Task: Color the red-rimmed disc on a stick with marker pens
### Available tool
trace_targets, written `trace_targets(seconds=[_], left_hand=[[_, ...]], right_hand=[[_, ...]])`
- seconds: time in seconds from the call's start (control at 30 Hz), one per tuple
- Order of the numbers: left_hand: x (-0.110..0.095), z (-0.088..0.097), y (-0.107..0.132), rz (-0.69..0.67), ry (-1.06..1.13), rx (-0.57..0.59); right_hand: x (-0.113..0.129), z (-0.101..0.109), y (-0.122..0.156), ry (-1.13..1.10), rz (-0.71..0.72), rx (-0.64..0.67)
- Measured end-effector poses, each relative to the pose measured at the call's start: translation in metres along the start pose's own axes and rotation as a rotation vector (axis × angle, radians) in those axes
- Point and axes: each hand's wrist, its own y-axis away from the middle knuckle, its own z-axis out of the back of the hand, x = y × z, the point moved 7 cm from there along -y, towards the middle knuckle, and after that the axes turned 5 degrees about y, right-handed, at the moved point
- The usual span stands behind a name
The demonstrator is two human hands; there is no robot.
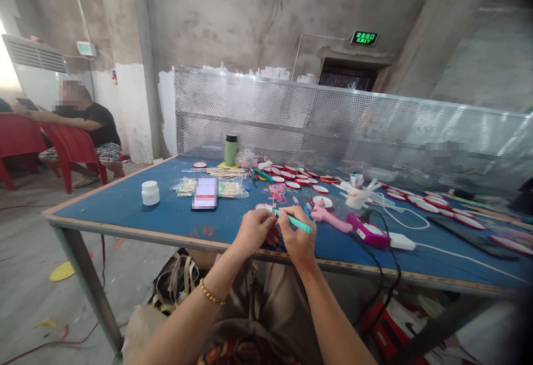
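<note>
My right hand (296, 237) is closed around a teal pen (298, 221), gripped the way one writes, its tip slanting up to the left. Close beside it, my left hand (257, 230) has its fingers pinched together near the pen's tip. What they hold is too small to make out. A round white disc with a red rim (263, 206) lies just behind my fingers, partly covered by them. Past it is a small heap of pink and colored bits (277, 191). Another red-rimmed disc (322, 202) lies to the right.
Several red-rimmed discs (293, 185) spread across the back of the blue table (120, 209). A phone (205, 194), white jar (150, 193) and green bottle (230, 150) stand left. A pink tool (333, 218), purple box (367, 231) and cables lie right. A person sits far left.
</note>
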Motion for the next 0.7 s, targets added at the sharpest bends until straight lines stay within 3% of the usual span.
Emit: trace_targets(seconds=[0.7], left_hand=[[-0.0009, 0.0001, 0.0004, -0.003, -0.002, 0.000]], right_hand=[[0.0000, 0.0022, 0.0009, -0.003, -0.018, -0.016]])
